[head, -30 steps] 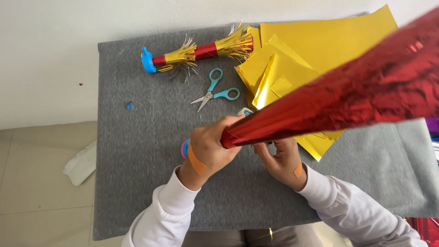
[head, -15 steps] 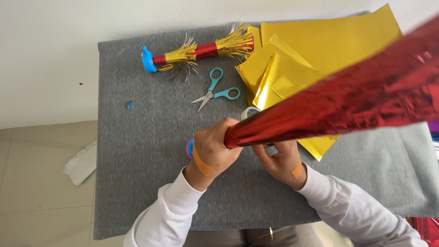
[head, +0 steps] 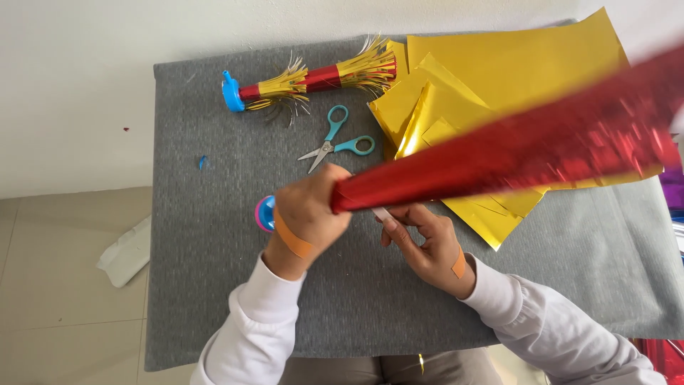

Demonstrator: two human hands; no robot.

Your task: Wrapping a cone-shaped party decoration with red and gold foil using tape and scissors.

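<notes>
foil cone: shiny red, glittery highlights
foil sheets: glossy gold-yellow
scissors: teal handles, silver blades
party horn: blue mouthpiece, red tube, gold fringe bands
table cover: grey, fine woven texture
sleeves: white
tape roll: pink rim, blue inside
hand plasters: orange

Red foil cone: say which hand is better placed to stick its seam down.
Probably right. The left hand grips the red foil cone at its narrow end; the right hand holds what looks like tape just beneath it.

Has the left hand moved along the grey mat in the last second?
Yes. The left hand slid slightly toward the person, away from the scissors.
</notes>
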